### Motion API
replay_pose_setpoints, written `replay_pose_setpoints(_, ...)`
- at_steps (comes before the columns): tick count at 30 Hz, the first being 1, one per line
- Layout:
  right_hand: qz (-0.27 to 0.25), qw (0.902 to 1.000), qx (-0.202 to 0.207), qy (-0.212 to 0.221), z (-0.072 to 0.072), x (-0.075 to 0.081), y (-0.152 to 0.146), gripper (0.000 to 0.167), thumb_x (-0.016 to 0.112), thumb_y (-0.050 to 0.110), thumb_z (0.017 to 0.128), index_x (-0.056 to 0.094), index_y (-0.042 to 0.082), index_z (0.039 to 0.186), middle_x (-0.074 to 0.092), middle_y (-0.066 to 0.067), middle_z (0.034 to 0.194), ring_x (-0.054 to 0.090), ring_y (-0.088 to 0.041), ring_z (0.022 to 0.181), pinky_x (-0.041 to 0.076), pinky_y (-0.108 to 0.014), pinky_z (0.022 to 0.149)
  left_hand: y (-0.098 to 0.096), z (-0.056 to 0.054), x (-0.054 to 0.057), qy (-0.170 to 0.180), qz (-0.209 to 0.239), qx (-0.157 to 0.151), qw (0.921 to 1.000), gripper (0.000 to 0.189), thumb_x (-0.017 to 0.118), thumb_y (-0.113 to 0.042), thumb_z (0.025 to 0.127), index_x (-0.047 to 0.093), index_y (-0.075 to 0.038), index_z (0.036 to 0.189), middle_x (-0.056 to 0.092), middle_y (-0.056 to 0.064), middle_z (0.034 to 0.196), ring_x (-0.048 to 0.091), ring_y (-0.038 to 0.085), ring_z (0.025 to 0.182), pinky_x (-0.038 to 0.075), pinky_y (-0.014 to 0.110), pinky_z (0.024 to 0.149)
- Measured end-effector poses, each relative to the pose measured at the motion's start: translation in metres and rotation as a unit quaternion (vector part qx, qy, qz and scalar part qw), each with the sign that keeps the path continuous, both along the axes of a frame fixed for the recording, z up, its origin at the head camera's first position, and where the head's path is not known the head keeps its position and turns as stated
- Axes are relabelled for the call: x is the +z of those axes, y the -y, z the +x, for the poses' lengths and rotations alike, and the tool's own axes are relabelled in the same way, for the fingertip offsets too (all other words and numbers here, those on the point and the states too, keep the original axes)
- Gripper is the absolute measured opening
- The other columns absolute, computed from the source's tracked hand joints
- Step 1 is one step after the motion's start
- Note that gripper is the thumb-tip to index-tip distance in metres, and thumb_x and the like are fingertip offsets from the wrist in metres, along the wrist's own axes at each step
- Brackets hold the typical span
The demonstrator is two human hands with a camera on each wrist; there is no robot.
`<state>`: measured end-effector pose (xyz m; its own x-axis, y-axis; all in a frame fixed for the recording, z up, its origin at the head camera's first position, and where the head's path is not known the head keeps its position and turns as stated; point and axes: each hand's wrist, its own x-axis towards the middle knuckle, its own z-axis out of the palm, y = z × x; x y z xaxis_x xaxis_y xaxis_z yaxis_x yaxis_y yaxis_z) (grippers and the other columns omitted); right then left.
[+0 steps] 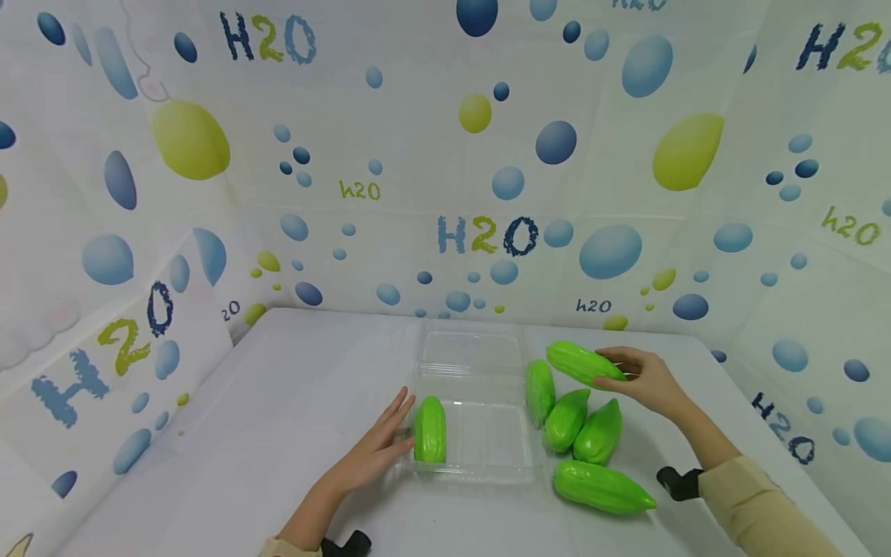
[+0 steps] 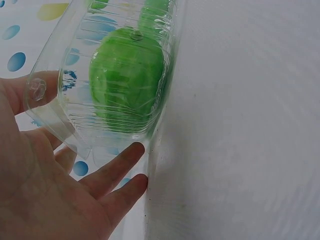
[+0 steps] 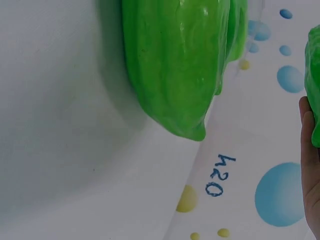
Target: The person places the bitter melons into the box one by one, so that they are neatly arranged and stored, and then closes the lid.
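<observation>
In the head view my right hand (image 1: 647,381) holds a glossy green, ridged gourd (image 1: 578,362) by its right end, thumb below and fingers above, raised over the other gourds. A clear plastic clamshell box (image 1: 480,473) lies with its lid (image 1: 469,352) folded back. Upright along its left side inside lies one green gourd (image 1: 430,429). My left hand (image 1: 372,456) rests against the box's left side with fingers extended; the left wrist view shows the thumb at the clear rim (image 2: 37,90) and the other fingers spread. Only part of my right hand (image 3: 311,170) shows in the right wrist view.
Right of the box lie several more green gourds, one upright (image 1: 540,393), two slanted, (image 1: 566,420) and one lying sideways nearest me (image 1: 602,487). The white table (image 1: 278,433) meets a printed backdrop (image 1: 404,147) at the back and sides.
</observation>
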<state>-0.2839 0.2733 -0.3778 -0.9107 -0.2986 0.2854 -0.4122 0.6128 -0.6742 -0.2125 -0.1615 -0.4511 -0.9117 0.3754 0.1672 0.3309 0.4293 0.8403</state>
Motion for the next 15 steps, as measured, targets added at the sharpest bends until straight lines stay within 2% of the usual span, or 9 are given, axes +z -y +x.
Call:
replay_pose_setpoints(7, -0.007, 0.9998, 0.016, -0.001, -0.003, 0.0, 0.008, 0.05, 0.073, 0.026, 0.078, 0.058, 0.005, 0.121, 0.059, -0.011, 0.116, 0.057, -0.026, 0.102, 0.047, -0.018, 0.081, 0.001, 0.001, 0.0, 0.001, -0.007, -0.002, 1.0, 0.062, 0.051, -0.021, 0.093, 0.02, -0.009, 0.146, 0.004, 0.007, 0.153, 0.004, 0.029, 0.138, 0.024, 0.055, 0.103)
replay_pose_setpoints(15, -0.017, 0.9987, 0.048, 0.008, -0.013, 0.004, 0.016, 0.05, 0.074, 0.025, 0.077, 0.058, 0.006, 0.121, 0.059, -0.01, 0.117, 0.058, -0.025, 0.101, 0.048, -0.021, 0.08, -0.006, 0.002, 0.005, 0.007, -0.008, 0.005, 0.9999, 0.062, 0.051, -0.021, 0.093, 0.021, -0.011, 0.146, 0.003, 0.007, 0.153, 0.004, 0.029, 0.138, 0.024, 0.055, 0.102)
